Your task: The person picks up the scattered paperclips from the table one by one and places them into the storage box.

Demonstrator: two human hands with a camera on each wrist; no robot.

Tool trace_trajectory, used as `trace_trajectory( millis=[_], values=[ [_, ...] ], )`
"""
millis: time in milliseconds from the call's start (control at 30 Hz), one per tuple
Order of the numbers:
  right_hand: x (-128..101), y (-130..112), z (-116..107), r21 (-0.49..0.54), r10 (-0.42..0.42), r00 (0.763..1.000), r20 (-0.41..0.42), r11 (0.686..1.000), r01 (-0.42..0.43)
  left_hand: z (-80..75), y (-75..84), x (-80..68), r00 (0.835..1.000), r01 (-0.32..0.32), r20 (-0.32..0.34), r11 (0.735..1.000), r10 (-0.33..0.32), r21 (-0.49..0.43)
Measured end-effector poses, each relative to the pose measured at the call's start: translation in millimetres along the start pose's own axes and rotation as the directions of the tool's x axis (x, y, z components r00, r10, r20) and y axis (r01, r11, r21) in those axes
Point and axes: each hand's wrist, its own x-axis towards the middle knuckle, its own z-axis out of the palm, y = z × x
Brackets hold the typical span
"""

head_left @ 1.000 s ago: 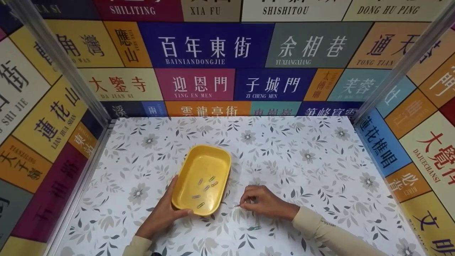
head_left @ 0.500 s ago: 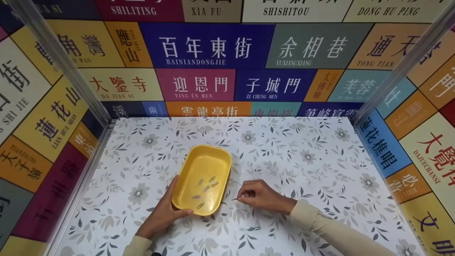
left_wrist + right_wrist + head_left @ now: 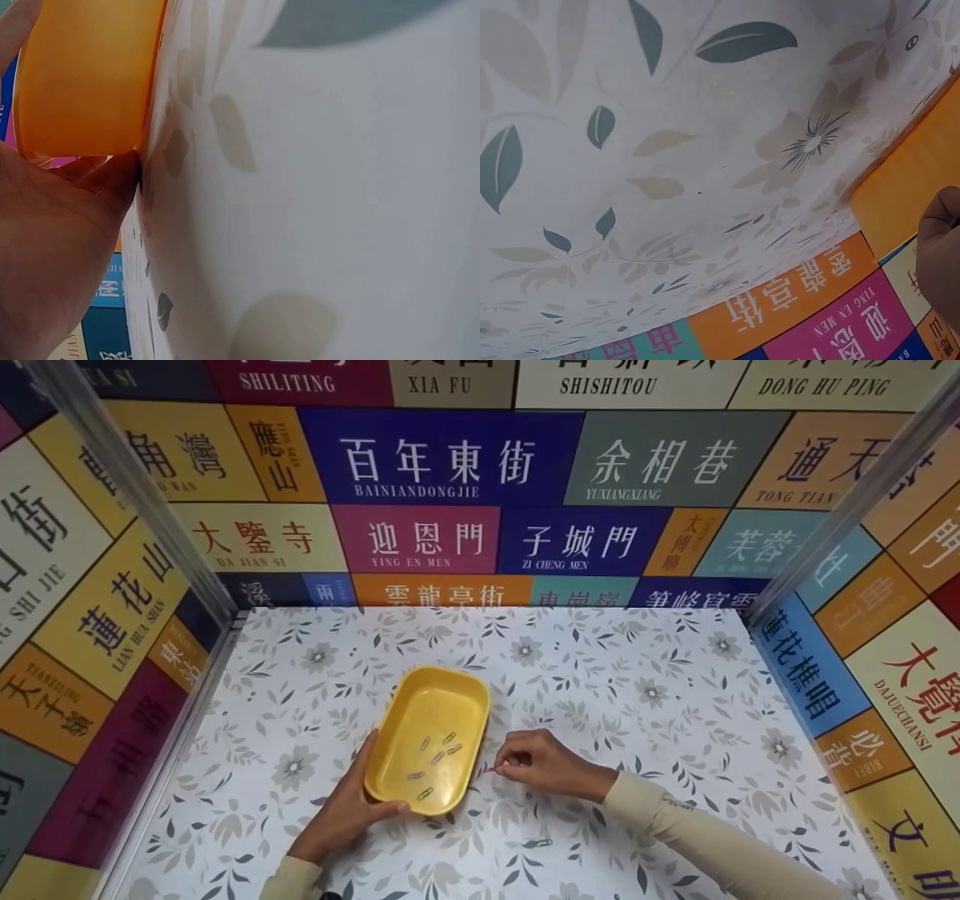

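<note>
A yellow plastic tray (image 3: 435,709) sits on the patterned tabletop, tilted slightly in the head view, with several paper clips (image 3: 438,757) scattered over its floor. My left hand (image 3: 341,810) grips the tray's near left corner, thumb on the near rim and fingers along the outer side. In the left wrist view, that palm (image 3: 56,240) lies against the tray's orange-looking wall (image 3: 86,82). Between thumb and forefinger, my right hand (image 3: 555,765) pinches a small reddish paper clip (image 3: 490,769) just right of the tray. The right wrist view catches only part of the hand (image 3: 941,259), beside the tray wall (image 3: 907,187).
Green paper clips (image 3: 538,843) lie on the white leaf-and-flower tabletop (image 3: 645,652), nearer the body than the right hand. Panels of coloured street-name signs (image 3: 442,457) wall in the back and both sides, with clear corner posts (image 3: 840,510).
My right hand has moved up and left toward the tray, carrying the pinched paper clip. The left hand and the tray have stayed in place.
</note>
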Motion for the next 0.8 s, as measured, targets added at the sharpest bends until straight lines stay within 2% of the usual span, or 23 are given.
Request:
trace_trajectory(
  millis=[233, 467, 800],
  values=[
    [7, 2, 0, -0.037, -0.029, 1.000, 0.008, 0.999, 0.029, -0.1, -0.7, 0.3, 1.000, -0.002, -0.008, 1.000, 0.002, 0.027],
    [18, 0, -2, -0.026, 0.040, 0.998, 0.046, 0.999, -0.039, 0.2, 0.5, 1.1, 1.000, 0.005, -0.007, 0.999, -0.004, 0.035],
    [27, 0, 4, -0.073, -0.002, 0.999, 0.051, 0.997, 0.005, -0.2, -0.5, 0.9, 1.000, 0.020, -0.005, 0.999, -0.020, 0.038]
  ],
)
